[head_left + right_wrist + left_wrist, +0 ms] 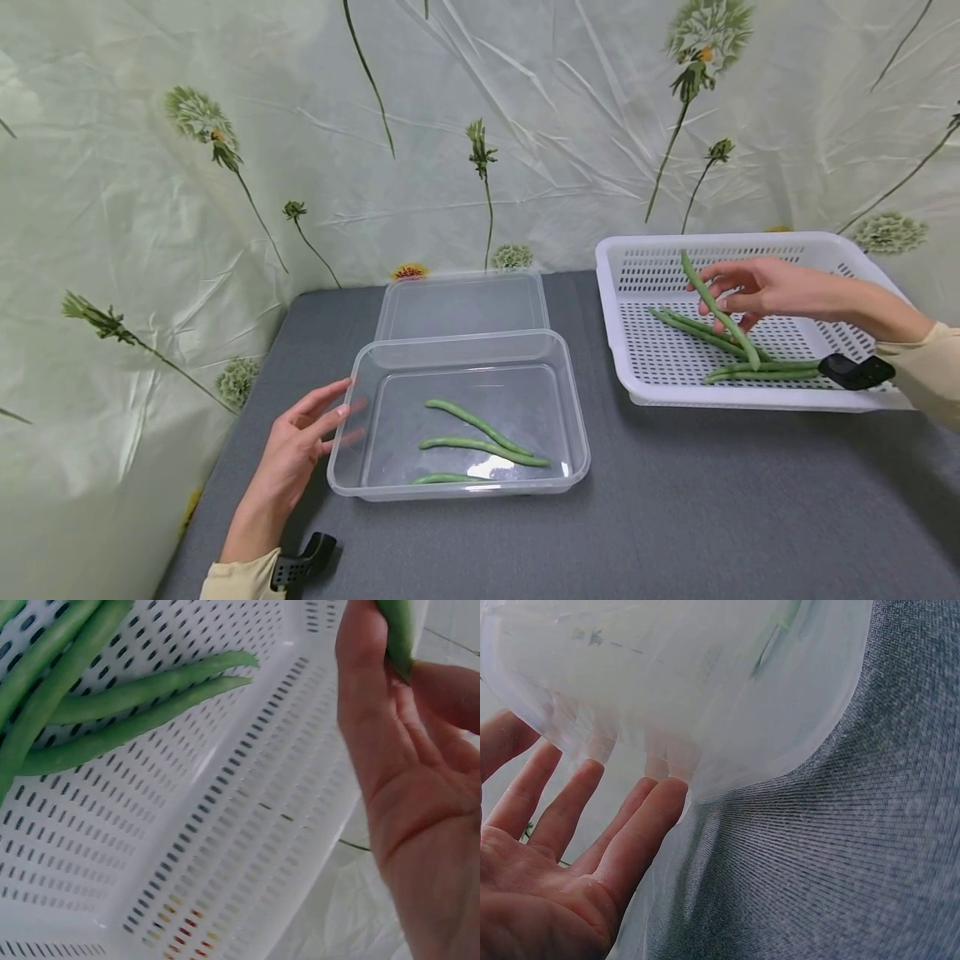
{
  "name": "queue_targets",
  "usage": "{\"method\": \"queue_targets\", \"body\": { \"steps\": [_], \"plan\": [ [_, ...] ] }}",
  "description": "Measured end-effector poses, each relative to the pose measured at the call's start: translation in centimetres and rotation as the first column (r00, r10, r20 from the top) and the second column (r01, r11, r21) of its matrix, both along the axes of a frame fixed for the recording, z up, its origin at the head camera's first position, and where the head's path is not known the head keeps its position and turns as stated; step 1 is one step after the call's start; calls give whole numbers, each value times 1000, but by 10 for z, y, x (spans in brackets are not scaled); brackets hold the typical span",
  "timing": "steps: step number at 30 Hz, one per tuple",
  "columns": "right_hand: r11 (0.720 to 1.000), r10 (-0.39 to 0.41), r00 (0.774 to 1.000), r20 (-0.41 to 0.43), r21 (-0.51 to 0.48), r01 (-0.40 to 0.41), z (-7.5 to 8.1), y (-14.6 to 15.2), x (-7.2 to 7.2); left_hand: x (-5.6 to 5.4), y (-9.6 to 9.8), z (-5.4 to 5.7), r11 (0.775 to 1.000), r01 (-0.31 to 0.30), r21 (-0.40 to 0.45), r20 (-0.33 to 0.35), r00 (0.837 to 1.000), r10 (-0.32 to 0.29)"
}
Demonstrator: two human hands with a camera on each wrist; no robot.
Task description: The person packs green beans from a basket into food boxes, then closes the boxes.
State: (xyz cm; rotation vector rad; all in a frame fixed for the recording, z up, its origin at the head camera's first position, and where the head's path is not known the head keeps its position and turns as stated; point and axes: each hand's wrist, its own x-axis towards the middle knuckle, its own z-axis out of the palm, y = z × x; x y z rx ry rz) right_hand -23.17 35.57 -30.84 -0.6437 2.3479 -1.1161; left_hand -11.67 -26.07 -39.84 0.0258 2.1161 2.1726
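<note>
My right hand [772, 287] pinches a green bean [716, 308] above the white perforated basket [626, 367]. Below it, several more green beans [142, 694] lie on the basket floor. At the left, my left hand [292, 446] touches the side of a clear plastic container [459, 492] with its fingers extended. That container holds 3 green beans [483, 447], spread apart or lightly crossing. In the left wrist view, the fingertips [667, 796] meet the container's wall and the palm is uncovered.
Behind the container lies a clear flat lid [463, 304] on the grey tablecloth [660, 508]. A floral-patterned sheet [555, 150] hangs at the back and left. Each wrist wears a black strap device [855, 372].
</note>
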Motion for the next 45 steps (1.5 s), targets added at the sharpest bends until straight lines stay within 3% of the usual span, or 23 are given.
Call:
{"method": "queue_targets", "body": {
  "steps": [7,13,21,30,38,45],
  "plan": [
    [998,66,996,-54,26,-65,8,-2,-2,0,-1,0,1000,-12,-5,22,1000,12],
    [998,65,994,-92,16,-64,17,-6,3,1,-1,0,1000,-8,3,21,1000,7],
    [998,-60,988,-140,17,63,28,-19,17,0,-1,2,1000,-4,-5,8,1000,5],
    [983,-181,964,-195,-1,185,31,-34,32,0,-1,1,1000,5,-4,-7,1000,-5],
    [959,-270,957,-108,-123,257,32,-52,42,0,-1,2,1000,-9,-22,10,1000,9],
    [931,-320,937,-141,-228,284,26,-70,53,0,0,1,1000,1,8,1,1000,-1]
  ]
}}
